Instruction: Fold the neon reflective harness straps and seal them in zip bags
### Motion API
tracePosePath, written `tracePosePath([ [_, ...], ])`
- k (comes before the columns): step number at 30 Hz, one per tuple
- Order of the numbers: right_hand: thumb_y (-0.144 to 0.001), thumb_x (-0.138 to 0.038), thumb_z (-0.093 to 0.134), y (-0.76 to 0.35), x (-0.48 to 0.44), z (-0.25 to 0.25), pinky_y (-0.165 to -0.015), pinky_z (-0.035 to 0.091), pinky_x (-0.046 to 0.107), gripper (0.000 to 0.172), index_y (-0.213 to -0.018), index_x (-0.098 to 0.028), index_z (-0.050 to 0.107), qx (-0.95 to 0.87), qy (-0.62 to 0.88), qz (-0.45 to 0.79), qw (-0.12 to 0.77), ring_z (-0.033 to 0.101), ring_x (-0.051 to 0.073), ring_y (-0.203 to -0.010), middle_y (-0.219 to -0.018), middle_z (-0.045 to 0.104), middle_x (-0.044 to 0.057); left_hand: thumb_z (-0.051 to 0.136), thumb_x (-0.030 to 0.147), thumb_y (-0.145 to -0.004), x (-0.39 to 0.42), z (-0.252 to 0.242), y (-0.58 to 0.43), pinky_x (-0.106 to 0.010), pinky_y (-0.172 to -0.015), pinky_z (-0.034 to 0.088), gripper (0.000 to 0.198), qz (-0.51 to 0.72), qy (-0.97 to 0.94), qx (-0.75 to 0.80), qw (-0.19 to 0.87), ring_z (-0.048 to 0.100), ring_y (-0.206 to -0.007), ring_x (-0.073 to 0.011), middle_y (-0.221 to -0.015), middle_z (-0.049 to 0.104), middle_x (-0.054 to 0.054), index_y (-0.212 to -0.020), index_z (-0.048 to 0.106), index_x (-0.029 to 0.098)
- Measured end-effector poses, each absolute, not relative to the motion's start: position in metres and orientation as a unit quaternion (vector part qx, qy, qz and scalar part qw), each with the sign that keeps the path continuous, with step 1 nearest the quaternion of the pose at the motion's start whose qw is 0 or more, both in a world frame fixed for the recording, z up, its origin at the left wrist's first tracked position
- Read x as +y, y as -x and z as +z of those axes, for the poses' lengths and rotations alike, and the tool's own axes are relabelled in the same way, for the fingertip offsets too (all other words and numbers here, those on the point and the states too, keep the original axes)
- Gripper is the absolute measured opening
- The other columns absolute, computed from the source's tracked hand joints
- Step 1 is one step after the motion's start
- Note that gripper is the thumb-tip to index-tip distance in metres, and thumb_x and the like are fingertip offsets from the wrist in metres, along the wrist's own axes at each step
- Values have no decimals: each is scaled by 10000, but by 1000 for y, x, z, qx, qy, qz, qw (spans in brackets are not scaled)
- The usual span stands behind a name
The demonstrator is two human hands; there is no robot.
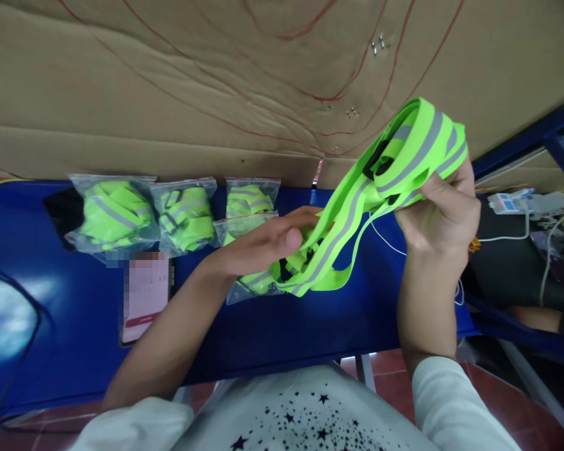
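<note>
My right hand (444,207) grips the upper end of a neon-yellow reflective strap harness (338,232) with grey stripes. Its webbing is looped over on itself there, and a black buckle (378,161) shows inside the loop. The lower straps slant down to the left, to my left hand (272,244). That hand has its fingers stretched out and its thumb apart; the fingertips pass behind the webbing. Below the harness, partly hidden by it and my left hand, lies a clear bag with similar webbing (257,283).
Bagged harnesses (115,213), (188,216) and another bag (250,199) line the back of the blue table (357,326). A phone (145,294) lies at left, near a dark cable (32,313). Brown cardboard (216,81) stands behind. A white cable and blue frame bar (526,141) are at right.
</note>
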State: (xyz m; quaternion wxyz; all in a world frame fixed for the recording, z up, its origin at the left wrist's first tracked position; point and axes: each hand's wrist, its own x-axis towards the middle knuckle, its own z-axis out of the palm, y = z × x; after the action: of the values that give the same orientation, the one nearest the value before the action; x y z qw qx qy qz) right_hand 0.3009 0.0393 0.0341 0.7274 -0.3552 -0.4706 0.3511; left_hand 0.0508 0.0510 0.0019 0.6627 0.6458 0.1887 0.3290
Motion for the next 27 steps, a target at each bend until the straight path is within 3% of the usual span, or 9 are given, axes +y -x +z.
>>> tracePosePath([
  [3, -662, -254, 828, -301, 38, 37, -1045, 563, 449, 257, -886, -312, 716, -467, 369, 354, 721, 740, 235, -943, -957, 778, -38, 850, 549, -742, 54, 1, -49, -373, -1045, 492, 452, 315, -732, 165, 582, 629, -1198, -311, -1160, 727, -79, -1062, 793, 235],
  [5, -699, -229, 782, -305, 37, 38, -1078, 536, 459, 181, -839, -308, 698, -477, 355, 375, 711, 750, 234, -968, -953, 789, -41, 844, 436, -787, 54, -3, -47, -318, -914, 533, 306, 338, -709, 218, 580, 690, -1008, -247, -1049, 754, -46, -1011, 804, 232],
  [8, -714, -209, 765, -312, 41, 35, -1081, 530, 453, 247, -919, -331, 704, -479, 318, 413, 706, 767, 210, -912, -936, 798, -53, 757, 450, -878, 54, -8, -47, -280, -759, 540, 263, 378, -616, 284, 630, 697, -817, -187, -916, 767, -31, -987, 812, 217],
  [10, -702, -224, 772, -316, 45, 31, -1062, 545, 465, 306, -981, -331, 708, -478, 314, 424, 702, 776, 226, -896, -912, 802, -42, 723, 483, -903, 53, -10, -48, -301, -778, 551, 313, 393, -568, 294, 661, 710, -833, -197, -931, 772, -39, -1043, 803, 215],
  [14, -678, -271, 767, -320, 51, 25, -1050, 549, 533, 295, -967, -295, 713, -489, 335, 418, 689, 756, 312, -1069, -923, 808, 13, 650, 496, -950, 52, -3, -52, -323, -802, 553, 355, 394, -568, 316, 650, 717, -930, -243, -942, 761, -55, -1051, 784, 184],
  [18, -665, -264, 771, -319, 52, 24, -1070, 543, 507, 281, -940, -283, 717, -481, 353, 414, 688, 733, 300, -1132, -929, 809, 19, 716, 462, -911, 55, 0, -54, -274, -723, 523, 274, 454, -594, 369, 552, 673, -819, -189, -863, 707, -29, -958, 724, 192],
  [21, -644, -236, 784, -317, 51, 27, -1060, 561, 476, 279, -913, -277, 719, -462, 352, 425, 695, 743, 281, -1102, -927, 809, 9, 773, 425, -866, 57, -5, -54, -250, -629, 498, 328, 481, -628, 384, 477, 624, -740, -139, -997, 666, -23, -1079, 627, 223],
  [24, -661, -192, 783, -314, 49, 31, -1056, 576, 464, 238, -868, -283, 709, -426, 341, 454, 704, 766, 255, -1043, -887, 802, -22, 828, 368, -799, 56, -14, -55, -296, -690, 558, 534, 477, -710, 383, 348, 633, -803, -147, -1256, 590, -68, -1223, 529, 241],
  [27, -681, -161, 777, -312, 48, 35, -1059, 581, 475, 191, -796, -285, 689, -399, 334, 474, 711, 770, 247, -1040, -869, 799, -42, 792, 304, -801, 51, -20, -58, -362, -771, 607, 572, 479, -764, 375, 214, 672, -888, -193, -1268, 575, -86, -1261, 456, 254],
])
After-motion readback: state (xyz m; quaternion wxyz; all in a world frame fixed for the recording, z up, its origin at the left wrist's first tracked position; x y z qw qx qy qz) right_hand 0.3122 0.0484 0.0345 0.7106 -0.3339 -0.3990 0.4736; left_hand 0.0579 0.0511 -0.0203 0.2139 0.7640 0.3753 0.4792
